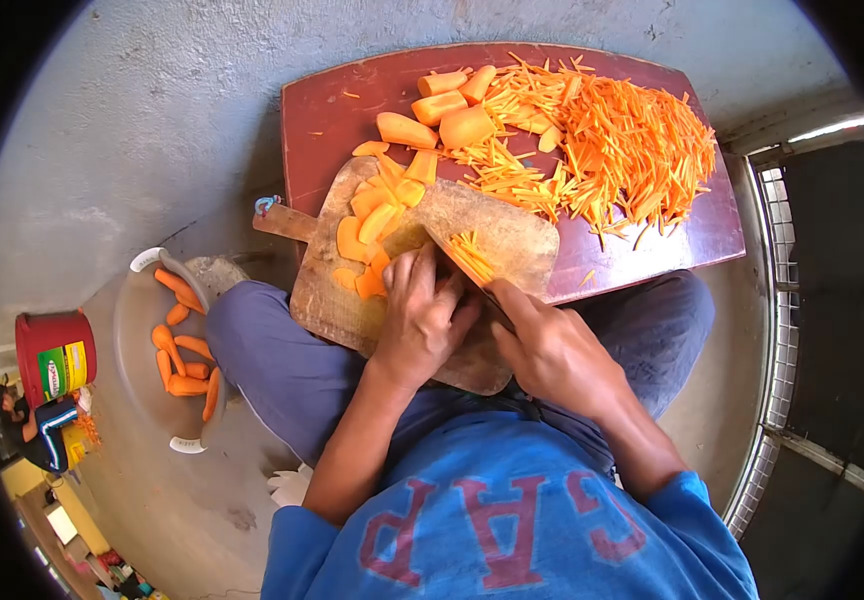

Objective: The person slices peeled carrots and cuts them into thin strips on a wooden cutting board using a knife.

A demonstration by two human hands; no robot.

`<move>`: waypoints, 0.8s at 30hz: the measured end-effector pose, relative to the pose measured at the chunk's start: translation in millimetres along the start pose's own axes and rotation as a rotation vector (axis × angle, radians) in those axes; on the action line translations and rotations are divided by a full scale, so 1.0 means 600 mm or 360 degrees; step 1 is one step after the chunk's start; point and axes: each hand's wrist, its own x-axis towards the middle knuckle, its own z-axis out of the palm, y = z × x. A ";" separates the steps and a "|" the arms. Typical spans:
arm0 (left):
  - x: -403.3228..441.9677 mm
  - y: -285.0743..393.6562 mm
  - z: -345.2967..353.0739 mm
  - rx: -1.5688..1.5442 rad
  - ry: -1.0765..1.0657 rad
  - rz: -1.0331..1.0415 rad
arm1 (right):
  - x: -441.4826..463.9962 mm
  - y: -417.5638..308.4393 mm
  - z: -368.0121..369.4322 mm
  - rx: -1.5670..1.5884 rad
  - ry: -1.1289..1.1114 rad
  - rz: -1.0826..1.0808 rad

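Observation:
My right hand [562,355] is wrapped round the handle of a kitchen knife [458,262], whose blade stands on a wooden cutting board [522,240]. Right beside the blade, my left hand [420,315] presses its curled fingers down on carrot slices, which are mostly hidden beneath it. Thin cut carrot sticks [472,255] lie along the far side of the blade. Loose flat carrot slices [377,222] are spread over the board's left part. The board rests across my lap and against the low red table.
On the red table [322,120] are peeled carrot chunks [465,127] and a large heap of carrot shreds [632,140]. A grey basin [137,350] with several whole carrots stands at left, near a red bucket [55,355]. Another person [50,430] sits farther back. A dark door [837,280] is at right.

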 end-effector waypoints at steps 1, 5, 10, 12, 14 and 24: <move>0.000 0.002 -0.003 -0.0009 -0.0028 -0.0015 | 0.008 0.005 0.000 -0.0018 -0.0015 0.0003; 0.004 -0.001 0.006 -0.0029 0.0063 -0.0003 | -0.009 -0.005 -0.024 0.0020 -0.0062 0.0093; 0.004 0.003 0.005 -0.0005 0.0156 0.0005 | -0.020 0.013 -0.012 0.0046 0.0033 0.0016; 0.002 0.003 0.009 0.0024 0.0154 0.0000 | -0.003 0.022 -0.005 0.0014 0.0074 -0.0062; 0.000 0.003 0.006 0.0056 0.0135 -0.0006 | 0.003 0.019 -0.006 0.0002 0.0112 -0.0115; -0.008 0.003 -0.001 0.0035 0.0050 -0.0027 | -0.031 -0.005 -0.012 -0.0076 0.0031 -0.0024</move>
